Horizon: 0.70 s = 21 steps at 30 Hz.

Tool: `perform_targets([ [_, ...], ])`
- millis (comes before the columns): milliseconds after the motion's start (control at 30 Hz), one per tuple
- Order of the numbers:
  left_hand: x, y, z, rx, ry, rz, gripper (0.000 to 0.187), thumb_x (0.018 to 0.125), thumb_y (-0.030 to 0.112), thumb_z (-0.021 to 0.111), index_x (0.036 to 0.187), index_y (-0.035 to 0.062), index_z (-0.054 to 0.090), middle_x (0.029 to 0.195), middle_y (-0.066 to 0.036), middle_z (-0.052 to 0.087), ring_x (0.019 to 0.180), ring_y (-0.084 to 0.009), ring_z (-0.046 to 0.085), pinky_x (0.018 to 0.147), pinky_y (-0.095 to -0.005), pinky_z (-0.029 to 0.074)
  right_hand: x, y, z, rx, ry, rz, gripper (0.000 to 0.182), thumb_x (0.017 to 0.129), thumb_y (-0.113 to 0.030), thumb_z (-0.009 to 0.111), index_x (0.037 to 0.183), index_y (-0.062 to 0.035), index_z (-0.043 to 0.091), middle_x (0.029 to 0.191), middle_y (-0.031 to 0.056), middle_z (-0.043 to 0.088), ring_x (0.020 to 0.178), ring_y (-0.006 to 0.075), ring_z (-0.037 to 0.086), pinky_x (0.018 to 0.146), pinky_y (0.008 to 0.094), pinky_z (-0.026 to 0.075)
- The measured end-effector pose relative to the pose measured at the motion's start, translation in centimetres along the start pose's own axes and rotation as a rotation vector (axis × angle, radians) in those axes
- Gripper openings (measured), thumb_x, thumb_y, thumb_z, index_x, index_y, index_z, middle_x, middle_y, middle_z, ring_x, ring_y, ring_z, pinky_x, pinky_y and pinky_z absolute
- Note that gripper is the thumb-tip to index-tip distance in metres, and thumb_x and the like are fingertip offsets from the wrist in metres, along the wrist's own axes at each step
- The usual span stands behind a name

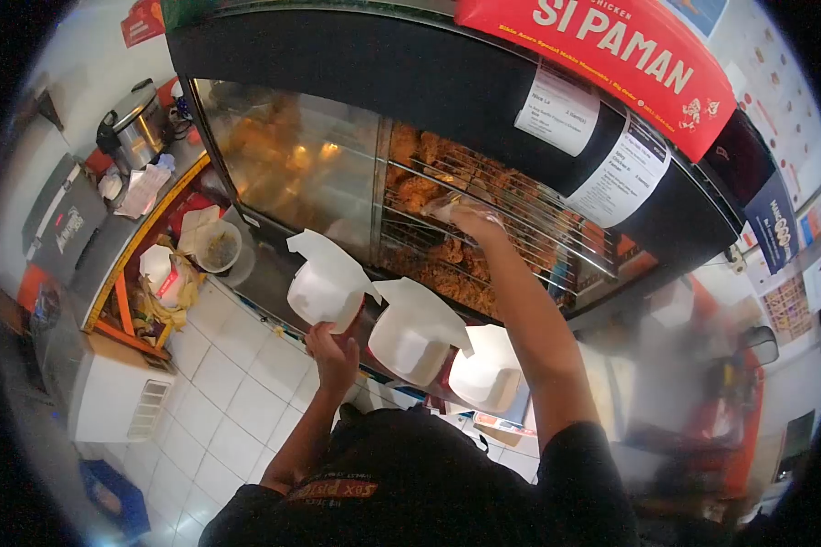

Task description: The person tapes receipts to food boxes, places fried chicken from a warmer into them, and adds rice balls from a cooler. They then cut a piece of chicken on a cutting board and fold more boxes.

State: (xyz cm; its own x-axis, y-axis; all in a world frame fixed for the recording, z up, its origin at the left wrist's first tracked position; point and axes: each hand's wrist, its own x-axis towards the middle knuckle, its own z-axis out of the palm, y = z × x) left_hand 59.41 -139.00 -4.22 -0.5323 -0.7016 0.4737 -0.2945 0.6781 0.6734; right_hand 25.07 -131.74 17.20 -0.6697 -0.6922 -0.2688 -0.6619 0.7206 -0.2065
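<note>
My left hand (331,354) grips the near edge of a white paper food box (327,296) with its lid flap up. Two more open white boxes, a middle box (410,346) and a right box (485,369), stand in a row beside it on the ledge. My right hand (470,219) reaches into the warming cabinet, over the wire rack (520,214). Clear plastic covers its fingers, so their grip is hidden. Close to those fingers lies fried chicken (417,193) on the upper rack. More fried chicken (456,287) fills the level below.
A glass pane (292,173) closes the cabinet's left half. Paper labels (558,111) and a red sign (602,55) hang above the opening. Left of the ledge are a plastic tub (219,246), a steel pot (139,123) on a counter, and a white appliance (123,392) near the tiled floor.
</note>
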Motion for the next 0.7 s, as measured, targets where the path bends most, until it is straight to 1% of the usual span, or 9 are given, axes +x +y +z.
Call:
perform_targets([
  [33, -0.3, -0.4, 0.1, -0.005, -0.005, -0.003, 0.048, 0.084, 0.023, 0.065, 0.122, 0.0006, 0.046, 0.122, -0.022, 0.048, 0.115, -0.0425, 0.044, 0.098, -0.055, 0.031, -0.2, 0.3, 0.0, -0.005, -0.005, -0.024, 0.062, 0.093, -0.05, 0.051, 0.143, -0.0146, 0.052, 0.149, 0.0114, 0.05, 0.132, 0.0261, 0.052, 0.11, 0.0372, 0.041],
  [100, -0.6, -0.9, 0.4, 0.005, -0.082, -0.082, 0.058, 0.092, 0.043, 0.061, 0.127, 0.0001, 0.044, 0.125, -0.023, 0.048, 0.12, -0.0412, 0.042, 0.101, -0.0551, 0.029, -0.4, 0.7, 0.1, -0.031, -0.004, -0.059, 0.06, 0.092, -0.046, 0.053, 0.143, -0.0144, 0.052, 0.147, 0.0112, 0.051, 0.131, 0.0262, 0.053, 0.109, 0.037, 0.042],
  [333, -0.9, -1.2, 1.3, -0.056, -0.146, -0.048, 0.058, 0.089, 0.04, 0.064, 0.127, 0.0002, 0.044, 0.124, -0.021, 0.048, 0.118, -0.0414, 0.042, 0.101, -0.0543, 0.03, -0.7, 1.1, 1.3, -0.203, 0.106, -0.174, 0.056, 0.09, -0.032, 0.062, 0.142, -0.0136, 0.052, 0.142, 0.0107, 0.057, 0.127, 0.0266, 0.056, 0.107, 0.0362, 0.043],
  [533, -1.2, -1.5, 1.7, -0.035, -0.107, -0.005, 0.057, 0.087, 0.038, 0.067, 0.125, 0.001, 0.046, 0.122, -0.02, 0.049, 0.116, -0.0407, 0.043, 0.099, -0.0548, 0.031, -4.7, 3.4, 0.5, -0.248, 0.183, -0.339, 0.057, 0.088, -0.021, 0.07, 0.142, -0.013, 0.052, 0.137, 0.0102, 0.062, 0.124, 0.0269, 0.059, 0.106, 0.0355, 0.045],
  [567, -1.3, -1.7, 1.7, -0.077, -0.144, -0.003, 0.055, 0.085, 0.033, 0.067, 0.125, 0.0011, 0.047, 0.124, -0.02, 0.049, 0.119, -0.0407, 0.042, 0.101, -0.0548, 0.031, -5.3, 3.4, 0.5, -0.248, 0.18, -0.337, 0.057, 0.088, -0.021, 0.07, 0.142, -0.013, 0.052, 0.137, 0.0102, 0.062, 0.124, 0.0269, 0.059, 0.106, 0.0355, 0.045],
  [600, -1.5, -1.8, 1.8, -0.119, -0.181, -0.001, 0.053, 0.084, 0.029, 0.068, 0.124, 0.0011, 0.048, 0.125, -0.021, 0.049, 0.122, -0.0407, 0.041, 0.103, -0.0548, 0.03, -6.3, 3.2, 0.3, -0.05, 0.197, -0.239, 0.057, 0.09, -0.024, 0.068, 0.143, -0.0108, 0.05, 0.126, 0.0103, 0.068, 0.111, 0.0205, 0.065, 0.093, 0.0335, 0.05],
  [633, -1.6, -1.4, 1.5, -0.119, -0.188, -0.006, 0.053, 0.084, 0.029, 0.068, 0.124, 0.0011, 0.048, 0.125, -0.021, 0.049, 0.122, -0.0407, 0.041, 0.103, -0.0548, 0.03, -7.3, 3.0, 0.5, 0.15, 0.211, -0.136, 0.059, 0.092, -0.028, 0.066, 0.144, -0.0086, 0.048, 0.116, 0.0105, 0.074, 0.098, 0.0141, 0.071, 0.079, 0.0315, 0.056],
  [667, -1.7, -1.1, 1.2, -0.15, -0.216, 0.124, 0.053, 0.082, 0.029, 0.07, 0.125, 0.0028, 0.051, 0.128, -0.02, 0.049, 0.124, -0.0398, 0.041, 0.103, -0.0547, 0.031, -8.3, 2.8, 0.9, 0.151, 0.203, -0.132, 0.059, 0.092, -0.028, 0.066, 0.144, -0.0086, 0.048, 0.116, 0.0105, 0.074, 0.098, 0.0141, 0.071, 0.079, 0.0315, 0.056],
  [700, -1.8, -0.5, 0.8, -0.183, -0.245, 0.253, 0.054, 0.081, 0.03, 0.072, 0.125, 0.0044, 0.054, 0.132, -0.018, 0.049, 0.125, -0.0388, 0.041, 0.103, -0.0546, 0.031, -9.4, 2.7, 1.4, 0.571, 0.288, -0.124, 0.056, 0.088, -0.017, 0.07, 0.139, -0.0052, 0.051, 0.106, 0.0123, 0.075, 0.09, 0.0133, 0.072, 0.073, 0.0287, 0.056],
])
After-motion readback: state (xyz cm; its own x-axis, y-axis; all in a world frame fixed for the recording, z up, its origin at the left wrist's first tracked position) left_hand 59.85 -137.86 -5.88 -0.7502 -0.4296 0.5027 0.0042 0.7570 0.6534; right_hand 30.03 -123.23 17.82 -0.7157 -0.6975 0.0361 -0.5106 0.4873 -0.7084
